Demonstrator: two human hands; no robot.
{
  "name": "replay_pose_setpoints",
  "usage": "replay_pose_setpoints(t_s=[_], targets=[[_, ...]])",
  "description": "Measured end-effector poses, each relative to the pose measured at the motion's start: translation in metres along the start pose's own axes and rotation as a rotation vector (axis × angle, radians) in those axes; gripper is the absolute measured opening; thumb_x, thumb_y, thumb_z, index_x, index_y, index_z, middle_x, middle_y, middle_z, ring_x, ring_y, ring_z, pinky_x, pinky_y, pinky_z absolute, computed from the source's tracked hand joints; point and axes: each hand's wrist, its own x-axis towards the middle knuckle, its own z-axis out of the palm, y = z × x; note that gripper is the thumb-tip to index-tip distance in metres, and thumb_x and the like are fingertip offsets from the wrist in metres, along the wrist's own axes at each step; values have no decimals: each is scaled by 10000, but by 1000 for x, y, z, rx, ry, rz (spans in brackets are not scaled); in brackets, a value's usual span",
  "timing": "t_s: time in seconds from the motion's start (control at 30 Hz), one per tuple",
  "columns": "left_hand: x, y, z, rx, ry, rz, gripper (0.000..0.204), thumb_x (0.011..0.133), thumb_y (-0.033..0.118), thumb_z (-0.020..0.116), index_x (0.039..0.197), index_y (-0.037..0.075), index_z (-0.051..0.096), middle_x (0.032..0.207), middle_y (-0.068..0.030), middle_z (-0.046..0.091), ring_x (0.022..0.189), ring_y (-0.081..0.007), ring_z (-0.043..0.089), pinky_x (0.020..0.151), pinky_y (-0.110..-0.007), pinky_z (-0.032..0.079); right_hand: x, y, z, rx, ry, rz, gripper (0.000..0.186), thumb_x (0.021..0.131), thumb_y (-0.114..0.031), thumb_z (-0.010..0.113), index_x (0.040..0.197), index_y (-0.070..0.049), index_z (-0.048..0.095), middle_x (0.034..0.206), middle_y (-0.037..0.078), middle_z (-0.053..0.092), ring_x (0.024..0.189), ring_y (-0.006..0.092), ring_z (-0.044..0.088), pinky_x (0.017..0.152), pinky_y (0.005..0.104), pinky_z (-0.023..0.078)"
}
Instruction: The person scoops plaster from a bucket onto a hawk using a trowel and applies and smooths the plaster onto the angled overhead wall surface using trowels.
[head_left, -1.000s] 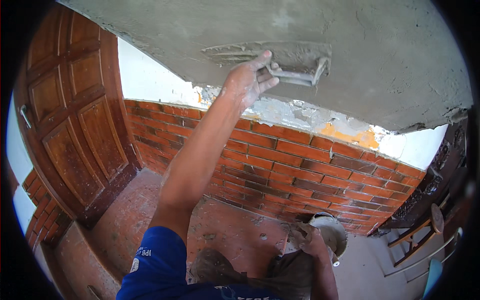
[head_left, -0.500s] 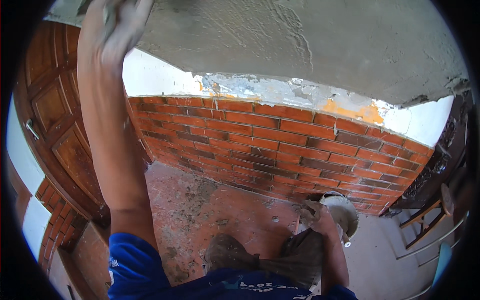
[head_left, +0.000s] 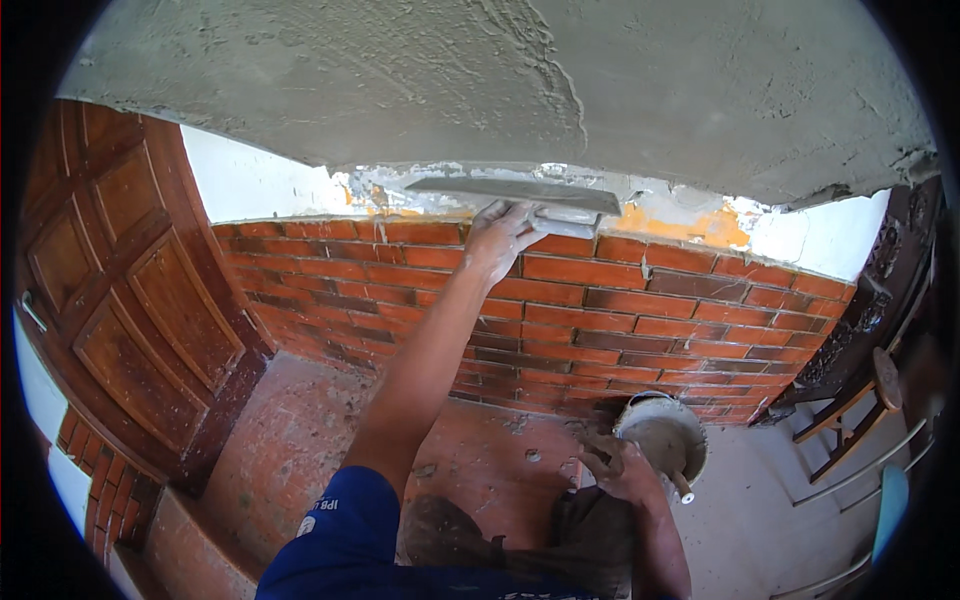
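Head view: left hand (head_left: 496,241), gripping a trowel (head_left: 525,192), has swung down rightward; grip of right hand (head_left: 632,476) unclear

A royal-blue, short-sleeved fabric shirt (head_left: 440,582) spans six to seven o'clock, its left sleeve (head_left: 350,515) bearing small white lettering (head_left: 318,500) and a pale rounded badge (head_left: 307,524). Dark brown, smudged cloth trousers (head_left: 592,525) show near six o'clock. The bare left hand (head_left: 497,238) carries pale, chalky smears.

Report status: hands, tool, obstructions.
Left hand gripping flat grey rectangular trowel near rough grey plaster. Right hand beside round grey bucket, grip unclear. Nothing visibly blocking trowel.
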Motion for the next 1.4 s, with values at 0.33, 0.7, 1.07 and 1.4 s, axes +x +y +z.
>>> replay_pose_setpoints(t_s=[0.33, 0.7, 1.07, 1.4], targets=[[28, 39, 17, -32, -78, 85, 193, 873, 206, 621, 986, 53, 588, 938, -71, 631, 878, -185, 610, 751, -365, 517, 1, -6, -12, -36, -107, 66, 377, 801, -275, 663, 1073, -17, 623, 1009, 177, 642, 902, 313, 633, 788, 367, 496], [-107, 238, 99, -75, -262, 450, 186, 892, 138, 572, 1020, 12, 522, 952, -165, 587, 799, -219, 635, 610, -293, 588, 6, -4, 2, -28, -68, -67, 359, 819, -243, 629, 1059, 24, 616, 1012, 197, 640, 924, 308, 632, 789, 362, 494], [-233, 362, 94, 99, -379, 749, 159, 895, 71, 551, 1016, -31, 541, 1101, -213, 523, 1055, -306, 558, 863, -340, 549, 15, 20, 8, -132, 35, -271, 301, 794, -242, 625, 1002, -25, 643, 900, 195, 646, 851, 352, 621, 752, 390, 488], [-155, 147, -79, 76, 83, 319, 172, 903, 133, 527, 1017, 3, 526, 995, -140, 587, 957, -269, 605, 885, -433, 519, 16, 5, 11, -151, 20, -240, 295, 801, -238, 637, 1005, -26, 641, 903, 183, 645, 844, 305, 638, 741, 369, 498]])
